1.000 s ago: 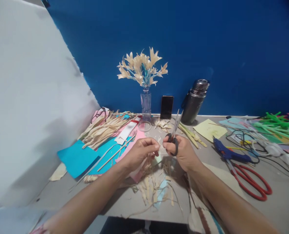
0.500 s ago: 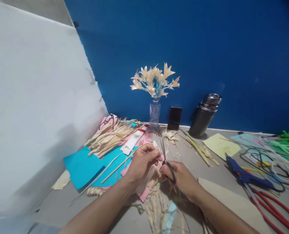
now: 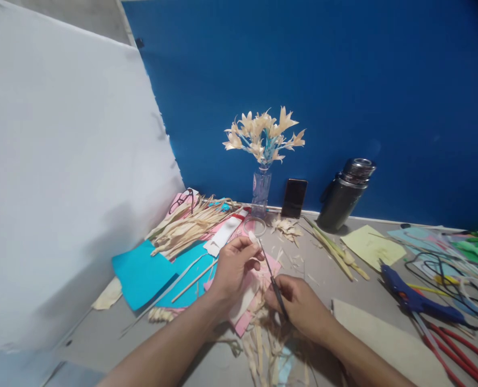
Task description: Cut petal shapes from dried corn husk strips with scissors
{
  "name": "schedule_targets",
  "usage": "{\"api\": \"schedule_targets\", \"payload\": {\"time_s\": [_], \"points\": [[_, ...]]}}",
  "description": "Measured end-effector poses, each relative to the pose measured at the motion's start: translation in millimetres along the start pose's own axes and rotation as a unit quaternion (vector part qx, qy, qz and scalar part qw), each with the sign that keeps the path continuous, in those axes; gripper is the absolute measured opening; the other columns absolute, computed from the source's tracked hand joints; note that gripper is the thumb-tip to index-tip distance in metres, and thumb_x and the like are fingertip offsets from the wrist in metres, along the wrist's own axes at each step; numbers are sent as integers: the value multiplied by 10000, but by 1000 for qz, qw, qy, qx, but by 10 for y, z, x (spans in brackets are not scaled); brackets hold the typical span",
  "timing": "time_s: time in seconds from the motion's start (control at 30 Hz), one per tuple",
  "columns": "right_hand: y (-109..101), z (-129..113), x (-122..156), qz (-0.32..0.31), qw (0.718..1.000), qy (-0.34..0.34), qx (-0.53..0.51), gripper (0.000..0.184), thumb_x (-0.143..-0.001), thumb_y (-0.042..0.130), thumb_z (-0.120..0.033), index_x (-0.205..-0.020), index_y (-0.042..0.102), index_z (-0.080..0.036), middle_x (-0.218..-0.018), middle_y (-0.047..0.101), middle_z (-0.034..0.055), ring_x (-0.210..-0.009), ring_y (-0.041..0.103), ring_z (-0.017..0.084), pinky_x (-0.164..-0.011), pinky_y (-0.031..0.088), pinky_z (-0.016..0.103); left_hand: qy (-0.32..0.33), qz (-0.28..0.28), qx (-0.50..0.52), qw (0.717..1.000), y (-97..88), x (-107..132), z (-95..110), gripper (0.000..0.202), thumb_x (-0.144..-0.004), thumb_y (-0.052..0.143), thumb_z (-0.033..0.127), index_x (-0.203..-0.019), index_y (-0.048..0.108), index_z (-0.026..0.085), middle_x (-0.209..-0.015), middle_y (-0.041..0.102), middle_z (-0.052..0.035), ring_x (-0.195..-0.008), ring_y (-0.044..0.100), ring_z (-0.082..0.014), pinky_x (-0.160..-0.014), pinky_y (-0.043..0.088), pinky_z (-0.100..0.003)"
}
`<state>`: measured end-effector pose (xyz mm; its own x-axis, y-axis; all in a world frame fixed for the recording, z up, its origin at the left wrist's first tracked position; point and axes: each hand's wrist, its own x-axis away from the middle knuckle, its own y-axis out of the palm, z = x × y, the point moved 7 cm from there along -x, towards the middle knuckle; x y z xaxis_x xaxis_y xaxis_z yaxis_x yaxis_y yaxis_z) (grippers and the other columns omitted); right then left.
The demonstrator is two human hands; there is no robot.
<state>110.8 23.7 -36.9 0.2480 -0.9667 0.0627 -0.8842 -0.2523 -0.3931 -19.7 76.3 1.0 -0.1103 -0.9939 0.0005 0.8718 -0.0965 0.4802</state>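
The pale husk strip (image 3: pixel 252 237) is sitting pinched in your left hand (image 3: pixel 234 267), just above the counter (image 3: pixel 102 344). Your right hand (image 3: pixel 301 305) is gripping the scissors (image 3: pixel 272 278), with the blades reaching up to the strip. Husk scraps (image 3: pixel 261 349) are lying beneath both hands, and a vase (image 3: pixel 261 189) is standing behind.

A small pale strip (image 3: pixel 252 237), cream and dry-looking like a bit of husk, is pinched at the fingertips of the left hand (image 3: pixel 234 267) and stands up just above the worktop. The scissors (image 3: pixel 268 271) sit in the right hand (image 3: pixel 300 304), dark handles buried in the grip. The slim blades slant up and away, drawn together into one thin line, with the tip right at the strip's base.
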Motion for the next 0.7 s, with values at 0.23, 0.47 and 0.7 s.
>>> {"api": "schedule_targets", "payload": {"time_s": [0.23, 0.47, 0.7], "points": [[-123, -74, 10, 38, 996, 16, 80, 269, -759, 634, -366, -618, 489, -187, -577, 460, -38, -546, 374, 112, -522, 307, 215, -1, -13, -67, 998, -7, 10, 16, 155, -682, 740, 191, -710, 594, 148, -589, 617, -2, -545, 566, -106, -547, 427, -223], [-151, -119, 15, 43, 997, 13, 59, 250, -761, 605, -343, -618, 467, -191, -567, 435, -45, -542, 351, 111, -517, 291, 218, -31, -58, -73, 995, 98, 87, -17, 149, -664, 736, 149, -691, 589, 151, -591, 606, 1, -555, 581, -114, -561, 424, -225], [-158, -117, 30, 52, 997, 6, 56, 277, -758, 610, -363, -604, 457, -191, -564, 412, -50, -543, 338, 110, -512, 272, 228, -31, -87, -77, 993, 132, 93, -19, 133, -692, 722, 153, -713, 591, 148, -608, 620, -11, -573, 590, -121, -567, 423, -228]]}}
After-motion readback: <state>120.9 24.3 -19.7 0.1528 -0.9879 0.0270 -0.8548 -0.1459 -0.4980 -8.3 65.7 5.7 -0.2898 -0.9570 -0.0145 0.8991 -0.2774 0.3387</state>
